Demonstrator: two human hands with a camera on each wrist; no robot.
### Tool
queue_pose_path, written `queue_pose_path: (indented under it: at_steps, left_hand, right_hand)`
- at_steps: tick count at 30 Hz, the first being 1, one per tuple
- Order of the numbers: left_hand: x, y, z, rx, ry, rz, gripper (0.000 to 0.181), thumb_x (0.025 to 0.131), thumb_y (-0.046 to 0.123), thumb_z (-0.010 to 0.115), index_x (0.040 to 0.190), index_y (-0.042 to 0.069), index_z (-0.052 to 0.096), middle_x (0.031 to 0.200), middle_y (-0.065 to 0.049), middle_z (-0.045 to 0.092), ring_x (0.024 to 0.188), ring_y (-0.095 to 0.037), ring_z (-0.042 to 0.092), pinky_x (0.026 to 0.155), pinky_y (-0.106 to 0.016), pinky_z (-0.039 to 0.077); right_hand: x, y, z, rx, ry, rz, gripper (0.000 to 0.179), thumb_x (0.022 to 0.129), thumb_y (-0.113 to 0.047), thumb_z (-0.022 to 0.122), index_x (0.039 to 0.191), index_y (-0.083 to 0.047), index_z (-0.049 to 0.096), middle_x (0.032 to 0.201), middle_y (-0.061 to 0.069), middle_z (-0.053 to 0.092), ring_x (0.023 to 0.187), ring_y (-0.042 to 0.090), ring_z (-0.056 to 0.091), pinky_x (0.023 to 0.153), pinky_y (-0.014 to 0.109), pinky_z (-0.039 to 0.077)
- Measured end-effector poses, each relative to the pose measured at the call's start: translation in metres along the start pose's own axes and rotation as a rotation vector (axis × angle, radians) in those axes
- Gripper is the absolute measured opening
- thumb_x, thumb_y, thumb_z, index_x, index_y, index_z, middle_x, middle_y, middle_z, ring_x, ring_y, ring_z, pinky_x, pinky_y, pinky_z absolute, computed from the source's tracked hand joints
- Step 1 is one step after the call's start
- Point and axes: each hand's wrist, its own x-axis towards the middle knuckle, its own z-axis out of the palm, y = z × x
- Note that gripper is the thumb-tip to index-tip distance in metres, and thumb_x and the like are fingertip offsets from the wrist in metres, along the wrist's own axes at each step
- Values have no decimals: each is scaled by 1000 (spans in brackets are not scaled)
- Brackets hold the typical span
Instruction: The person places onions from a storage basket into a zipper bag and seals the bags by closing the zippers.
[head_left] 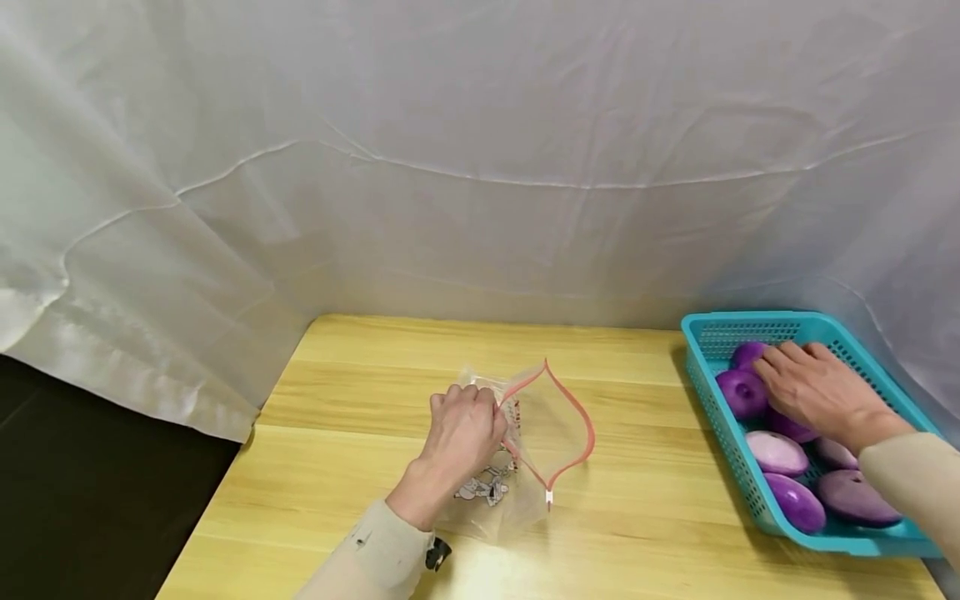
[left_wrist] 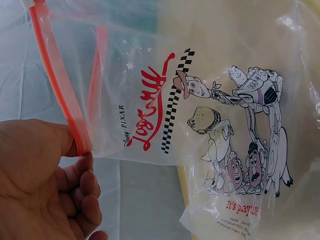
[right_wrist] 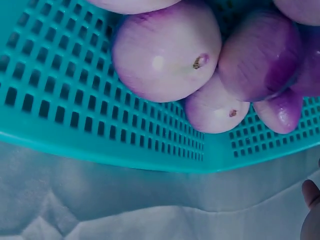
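My left hand (head_left: 465,425) pinches the rim of a clear zip bag (left_wrist: 240,165) between thumb and fingers. The bag has a red zip strip (left_wrist: 59,82), a white slider (head_left: 549,497) and printed cartoon figures. In the head view its mouth gapes toward the right. My right hand (head_left: 817,387) reaches into a turquoise basket, over purple onions (head_left: 742,393) at its back left; its fingertips are partly hidden there. Only a bit of thumb (right_wrist: 311,192) shows at the edge of the right wrist view, apart from the onions.
The turquoise basket (right_wrist: 75,135) has lattice walls and stands at the right of the wooden table (head_left: 637,517). Several pale and dark purple onions (right_wrist: 170,55) lie in it. A white cloth (head_left: 480,233) hangs behind the table. Past the left edge is a dark area.
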Motion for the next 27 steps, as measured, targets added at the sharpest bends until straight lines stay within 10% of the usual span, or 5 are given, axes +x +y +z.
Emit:
queue_pose_path:
  at_steps: [5, 12, 27]
  left_hand:
    - [-1, 0, 0, 12, 1, 1, 29, 97, 19, 64, 71, 16, 50, 69, 3, 47, 70, -21, 45, 72, -38, 33]
    - [-2, -1, 1, 15, 5, 8, 31, 97, 20, 65, 70, 17, 49, 69, 3, 46, 69, -21, 44, 71, -37, 32]
    - [-2, 2, 1, 43, -11, 22, 30, 98, 22, 64, 71, 17, 51, 69, 2, 48, 69, -20, 45, 71, -37, 33]
  right_hand:
    - [-5, -1, 10, 34, -114, -12, 58, 107, -43, 29, 124, -2, 66, 121, 24, 65, 112, 45, 58, 83, 59, 46]
    - [-5, -3, 18, 45, -192, 15, 73, 70, -36, 86, 131, -2, 64, 131, 25, 64, 121, 46, 57, 89, 62, 48]
    - [-11, -9, 25, 157, -280, 176, 81, 70, -37, 94, 137, -5, 61, 133, 24, 60, 123, 48, 53, 93, 69, 47]
